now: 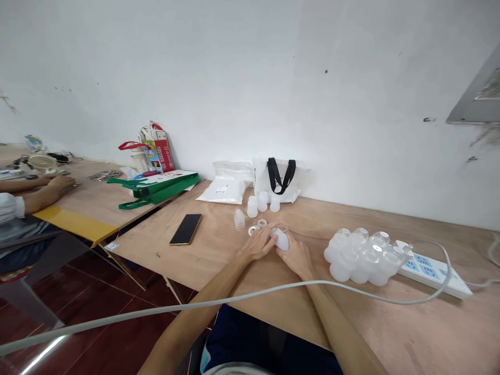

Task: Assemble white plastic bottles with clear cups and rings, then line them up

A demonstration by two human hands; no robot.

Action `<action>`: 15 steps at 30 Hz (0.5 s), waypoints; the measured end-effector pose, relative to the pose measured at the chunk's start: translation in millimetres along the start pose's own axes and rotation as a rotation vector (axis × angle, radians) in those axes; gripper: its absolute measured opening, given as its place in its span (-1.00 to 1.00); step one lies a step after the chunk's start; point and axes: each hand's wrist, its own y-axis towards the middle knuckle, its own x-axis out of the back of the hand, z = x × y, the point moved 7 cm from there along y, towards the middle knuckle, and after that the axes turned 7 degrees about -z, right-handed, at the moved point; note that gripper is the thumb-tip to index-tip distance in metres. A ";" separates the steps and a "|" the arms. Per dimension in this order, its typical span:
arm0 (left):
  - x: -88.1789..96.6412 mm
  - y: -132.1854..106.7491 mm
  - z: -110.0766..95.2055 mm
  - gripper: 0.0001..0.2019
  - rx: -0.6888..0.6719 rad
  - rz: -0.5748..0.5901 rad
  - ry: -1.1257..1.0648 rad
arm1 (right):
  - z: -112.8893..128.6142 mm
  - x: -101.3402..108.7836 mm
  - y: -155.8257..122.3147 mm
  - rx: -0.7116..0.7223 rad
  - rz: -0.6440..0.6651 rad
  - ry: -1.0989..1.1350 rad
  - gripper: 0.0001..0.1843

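Both my hands meet on a small white plastic bottle point(282, 239) lying on the wooden table point(219, 260). My left hand point(258, 246) touches its left end with curled fingers. My right hand point(296, 255) wraps round it from the right. Just beyond the hands lie a small cap point(262, 223) and a ring-shaped piece point(252, 229). A clear capped bottle point(239, 219) stands to their left, and three white bottles point(262, 202) stand farther back.
A wrapped pack of white bottles point(361, 255) and a power strip point(433, 272) lie at right, its cable point(250, 297) crossing my arms. A black phone point(186, 228), white bags point(226, 188) and a tote point(279, 179) sit behind. Another person's arm point(47, 190) rests on the left table.
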 end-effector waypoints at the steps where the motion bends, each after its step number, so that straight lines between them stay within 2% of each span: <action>1: -0.2 0.9 1.6 -0.53 0.013 -0.014 0.025 | 0.6 0.2 -0.3 0.001 0.000 -0.019 -0.52; 4: 2.4 3.5 12.0 -0.63 0.089 -0.088 0.138 | 6.7 -3.3 -1.7 0.047 0.032 -0.084 -0.52; 8: 10.3 2.1 19.0 -0.62 0.123 -0.159 0.204 | 10.5 -6.4 -1.7 0.048 0.059 -0.100 -0.55; 12: 8.2 0.2 6.2 -0.60 0.008 -0.071 0.112 | 2.7 -2.3 -1.1 -0.036 0.039 -0.053 -0.58; 15: 5.9 0.9 3.6 -0.64 0.027 -0.037 0.131 | 3.7 -1.5 -2.9 -0.012 0.037 -0.072 -0.55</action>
